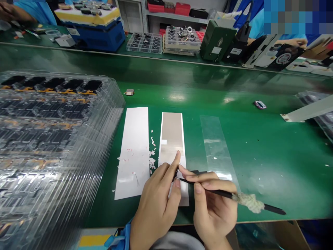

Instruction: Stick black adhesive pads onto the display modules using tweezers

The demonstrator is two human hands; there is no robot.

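My left hand [160, 203] is closed in a pinch over the lower part of a strip with a brownish-grey face and white edges [172, 130]. Between its index finger and thumb sits a small dark part [175, 173], mostly covered by the fingers. My right hand [214, 201] grips slim black tweezers [221, 193], whose handle is wrapped in pale green material. The tweezers' fine tip meets the dark part at my left fingertips. Behind my right fingers a flat black piece [199, 172] shows, partly hidden.
A white strip [134, 149] lies left, with small white scraps [152, 161] beside it. A clear film strip [217, 146] lies right. Stacked clear trays [104, 139] of dark screens fill the left. A metal bar [309, 109] juts in at right. Co-workers' arms [39, 14] show behind.
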